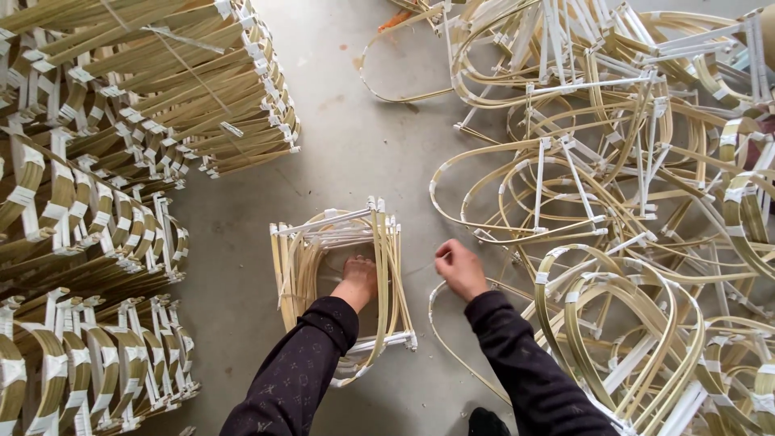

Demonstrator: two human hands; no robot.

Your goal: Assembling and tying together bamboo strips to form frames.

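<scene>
A: Where the grey concrete floor (363, 145) lies bare at the centre, what is seen under the hands?

B: A small stack of pale yellow bent-cane frames bound with white tape (343, 282) is seen there, standing on the floor between the two forearms. The left hand (359, 278) is lowered inside the stack, palm down, fingers curled against the inner bends; whether anything is gripped cannot be told.

A: And the right hand?

B: The right hand (458, 266) is held just beside the stack, above the floor, knuckles up and fingers pinched together. A thin pale strand (416, 266) appears to be nipped between them, running toward the stack, though it is too fine to be sure. Both arms are covered by dark patterned sleeves (299, 371).

A: How are the bundles and wrappings placed?

B: Tall tied stacks of the same tan cane frames (97, 226) are ranged along the left edge, each frame marked by short white tape bands in rows. At the right, a loose tangled heap of curved cane hoops with white cross-struts (630, 186) is spread well over the floor, reaching close to the right forearm. One thin single cane loop (440, 323) lies on the floor under that forearm.
</scene>
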